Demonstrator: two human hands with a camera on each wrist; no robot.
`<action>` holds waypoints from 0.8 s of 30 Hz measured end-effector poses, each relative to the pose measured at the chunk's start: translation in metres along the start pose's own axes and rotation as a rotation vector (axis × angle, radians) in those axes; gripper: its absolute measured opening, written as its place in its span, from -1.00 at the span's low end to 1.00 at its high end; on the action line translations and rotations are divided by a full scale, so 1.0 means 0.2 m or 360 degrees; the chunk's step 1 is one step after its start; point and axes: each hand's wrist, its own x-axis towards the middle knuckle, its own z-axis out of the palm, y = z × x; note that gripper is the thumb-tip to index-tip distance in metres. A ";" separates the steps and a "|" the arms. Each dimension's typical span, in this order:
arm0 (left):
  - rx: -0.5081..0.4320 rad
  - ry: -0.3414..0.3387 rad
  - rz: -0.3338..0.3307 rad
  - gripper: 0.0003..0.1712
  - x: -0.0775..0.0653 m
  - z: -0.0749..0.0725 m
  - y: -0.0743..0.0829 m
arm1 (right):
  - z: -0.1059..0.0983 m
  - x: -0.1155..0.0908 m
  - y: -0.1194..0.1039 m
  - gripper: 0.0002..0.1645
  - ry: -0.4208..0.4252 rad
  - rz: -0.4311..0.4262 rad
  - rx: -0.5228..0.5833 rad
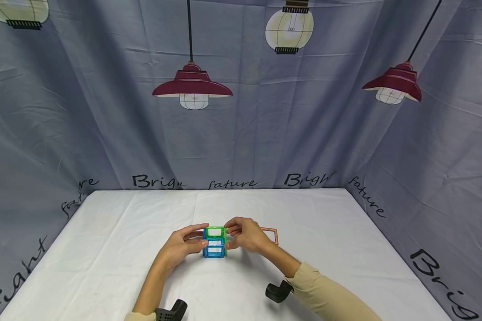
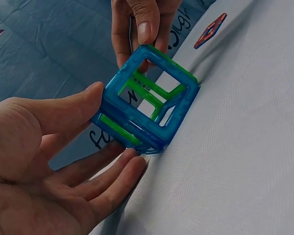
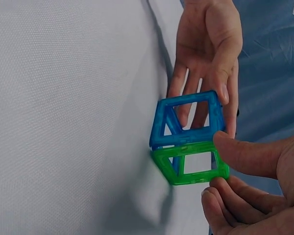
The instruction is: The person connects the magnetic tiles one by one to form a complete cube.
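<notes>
A small cube of magnetic tiles, made from blue and green open square frames, stands on the white cloth. My left hand grips it from the left side. In the left wrist view the thumb presses an edge beside the blue tile, with the fingertips under the lower edge. My right hand holds the cube's right side. The right wrist view has that thumb at the corner where blue meets the green tile, and the curled fingers at the green tile's outer edge.
An orange square frame tile lies on the white-covered table, just right of my right hand and partly behind it. A grey-blue curtain printed with lamps and lettering surrounds the table at the back and sides.
</notes>
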 end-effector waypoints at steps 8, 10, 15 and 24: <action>0.0019 -0.0013 0.0013 -0.37 0.00 0.01 0.00 | 0.00 0.00 0.01 -0.43 0.0009 0.0017 0.0045; 0.0029 -0.0015 0.0017 -0.38 0.00 0.01 0.00 | 0.00 -0.01 0.01 -0.43 0.0011 0.0021 0.0052; 0.0068 0.0030 0.0012 -0.42 0.01 0.03 0.00 | 0.00 0.00 0.01 -0.43 0.0006 0.0023 0.0070; 0.0028 -0.0076 0.0021 -0.38 0.00 0.00 0.00 | 0.00 -0.02 -0.01 -0.40 -0.0008 0.0022 0.0062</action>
